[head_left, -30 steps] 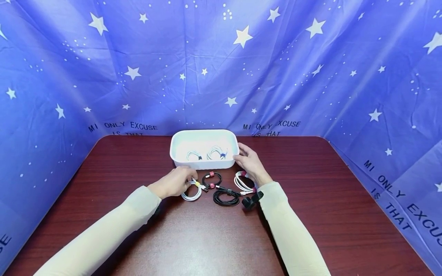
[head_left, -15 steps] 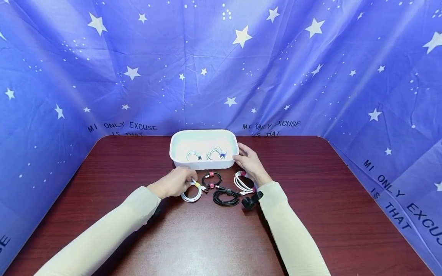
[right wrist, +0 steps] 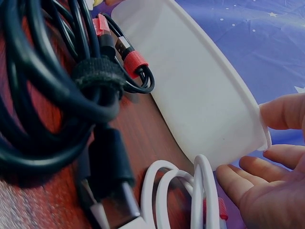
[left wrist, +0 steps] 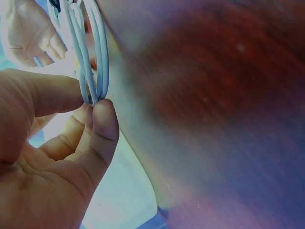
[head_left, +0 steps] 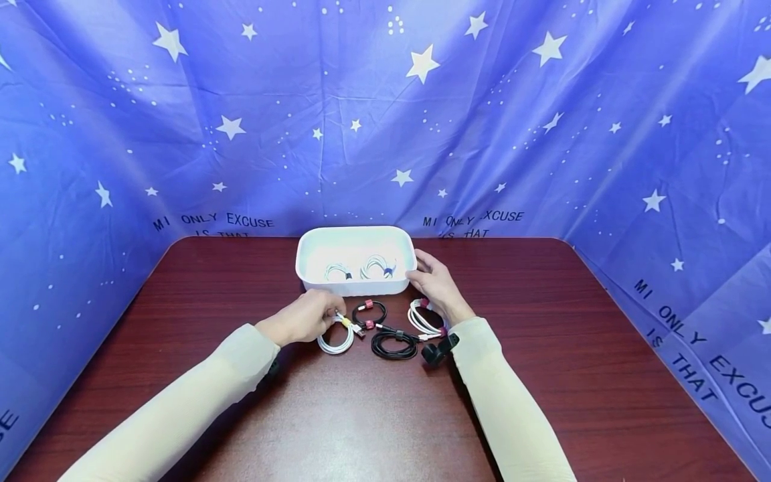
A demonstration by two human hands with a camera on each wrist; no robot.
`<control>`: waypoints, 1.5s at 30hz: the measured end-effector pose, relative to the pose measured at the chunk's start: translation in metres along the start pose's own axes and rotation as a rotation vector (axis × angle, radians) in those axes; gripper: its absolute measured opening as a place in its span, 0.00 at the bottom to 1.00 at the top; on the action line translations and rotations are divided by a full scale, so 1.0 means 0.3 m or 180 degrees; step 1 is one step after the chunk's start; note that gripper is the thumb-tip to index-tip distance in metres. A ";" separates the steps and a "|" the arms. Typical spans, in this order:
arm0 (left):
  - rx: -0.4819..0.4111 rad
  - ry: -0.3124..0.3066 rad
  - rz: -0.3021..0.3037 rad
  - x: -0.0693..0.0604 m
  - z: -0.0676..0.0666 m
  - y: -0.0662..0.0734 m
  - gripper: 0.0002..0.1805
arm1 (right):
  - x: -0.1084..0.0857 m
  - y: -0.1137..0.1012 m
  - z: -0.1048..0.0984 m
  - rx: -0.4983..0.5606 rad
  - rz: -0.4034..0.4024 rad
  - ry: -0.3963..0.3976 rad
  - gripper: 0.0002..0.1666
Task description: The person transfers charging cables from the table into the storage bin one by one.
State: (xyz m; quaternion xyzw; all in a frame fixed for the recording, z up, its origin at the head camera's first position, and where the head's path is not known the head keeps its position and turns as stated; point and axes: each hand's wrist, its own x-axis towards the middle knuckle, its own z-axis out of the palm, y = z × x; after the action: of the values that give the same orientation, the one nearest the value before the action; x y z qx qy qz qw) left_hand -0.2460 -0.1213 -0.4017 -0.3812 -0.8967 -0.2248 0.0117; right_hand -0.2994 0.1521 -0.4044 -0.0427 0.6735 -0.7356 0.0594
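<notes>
My left hand (head_left: 307, 316) pinches a coiled white cable (head_left: 336, 345) with a yellow tie between thumb and fingertips, in front of the white plastic box (head_left: 367, 288). In the left wrist view, the pinched cable loops (left wrist: 101, 57) rise from my fingertips. My right hand (head_left: 436, 284) rests with its digits at the right front corner of the box; in the right wrist view its loosely extended fingers (right wrist: 255, 183) touch the wall and rim. Two coiled white cables (head_left: 376, 268) with dark ties lie inside the box.
Before the box on the brown table (head_left: 385, 415) lie a small black cable (head_left: 385, 311) with red ties, a larger black coil (head_left: 394, 347) and a white cable (head_left: 421, 323) with red ties, close to my right wrist. A blue starry curtain (head_left: 361, 100) surrounds the table.
The yellow-tied white cable has shifted very slightly and its plug has turned a little in my left hand. My right hand and the box stay where they were.
</notes>
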 end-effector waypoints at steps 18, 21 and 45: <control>-0.0076 0.0019 -0.0104 -0.007 -0.036 0.011 0.14 | 0.006 -0.003 -0.001 0.0020 0.0091 -0.0010 0.39; -0.0077 0.0016 -0.0135 -0.005 -0.047 0.016 0.13 | 0.008 -0.002 -0.003 -0.0013 0.0106 0.0000 0.40; -0.0071 0.0075 -0.0105 0.024 -0.118 0.036 0.13 | 0.005 -0.004 0.000 -0.0003 0.0099 -0.0025 0.40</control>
State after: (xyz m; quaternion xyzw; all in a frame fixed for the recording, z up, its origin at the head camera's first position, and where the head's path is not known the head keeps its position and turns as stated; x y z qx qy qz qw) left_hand -0.2489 -0.1244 -0.3644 -0.3637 -0.9001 -0.2395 0.0144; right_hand -0.3008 0.1519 -0.4031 -0.0351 0.6741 -0.7341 0.0734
